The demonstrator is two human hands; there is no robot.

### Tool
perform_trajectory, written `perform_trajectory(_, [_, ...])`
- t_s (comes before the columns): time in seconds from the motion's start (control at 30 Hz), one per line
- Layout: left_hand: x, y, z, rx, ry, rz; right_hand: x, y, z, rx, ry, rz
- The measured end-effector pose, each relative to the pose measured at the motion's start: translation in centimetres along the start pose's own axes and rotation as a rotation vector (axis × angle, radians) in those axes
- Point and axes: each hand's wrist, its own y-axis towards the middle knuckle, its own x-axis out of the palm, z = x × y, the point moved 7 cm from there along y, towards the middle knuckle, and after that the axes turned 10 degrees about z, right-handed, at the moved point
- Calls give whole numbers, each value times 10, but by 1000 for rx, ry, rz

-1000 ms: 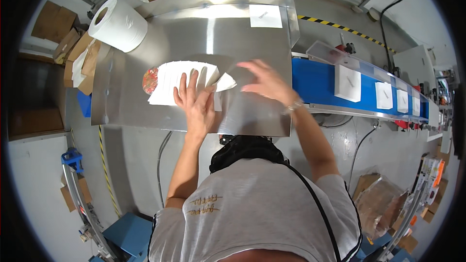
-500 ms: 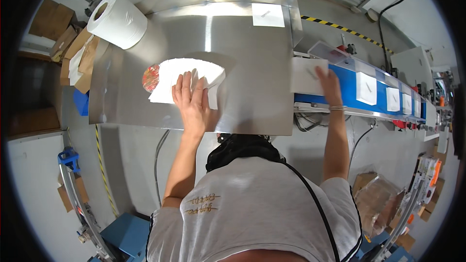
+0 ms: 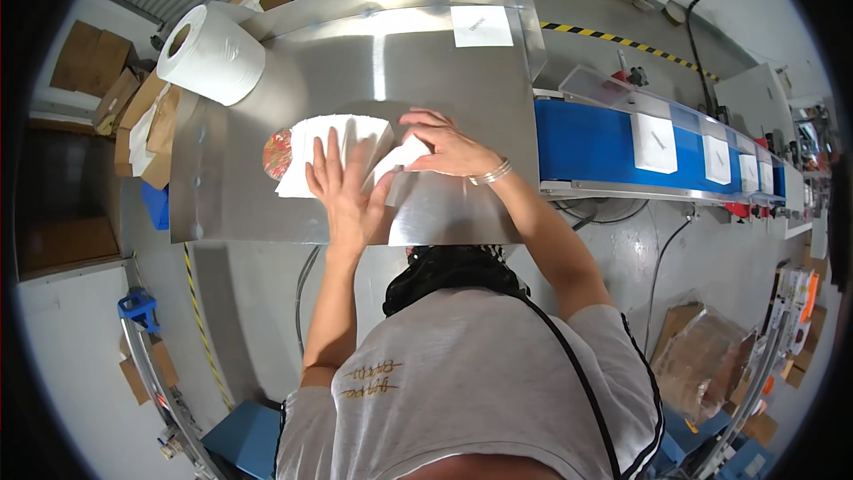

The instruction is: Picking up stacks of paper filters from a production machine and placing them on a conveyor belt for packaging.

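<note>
A fanned stack of white paper sheets [image 3: 306,156] lies on the steel table [image 3: 462,116]. My left hand [image 3: 342,182] rests on the stack, fingers spread flat and thumb out toward its right edge. At that edge my right hand [image 3: 449,147] pinches a white paper sheet [image 3: 410,151] between thumb and fingers. The sheet's corner is lifted, and part of it is hidden by the hands. A round red-patterned disc [image 3: 277,156] shows beside the stack's left side, partly covered by the paper.
A large white roll [image 3: 213,53] stands at the table's far left. One marked white sheet [image 3: 482,27] lies at the far right corner. To the right runs a blue conveyor belt [image 3: 582,142] carrying several white pieces [image 3: 654,144]. Cardboard boxes [image 3: 147,133] stand left of the table.
My right hand has left the white piece at the belt's near end and come left to the stack, gripping a sheet. That piece has travelled right along the belt. My left hand stays on the stack.
</note>
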Motion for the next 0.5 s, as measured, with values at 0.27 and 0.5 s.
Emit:
perform_trajectory(0.27, [-2, -2, -20, 23, 27, 120, -81, -172, 150, 901, 825, 414])
perform_trajectory(0.5, [-3, -6, -22, -13, 28, 135, -191, -145, 111, 910, -1054, 360])
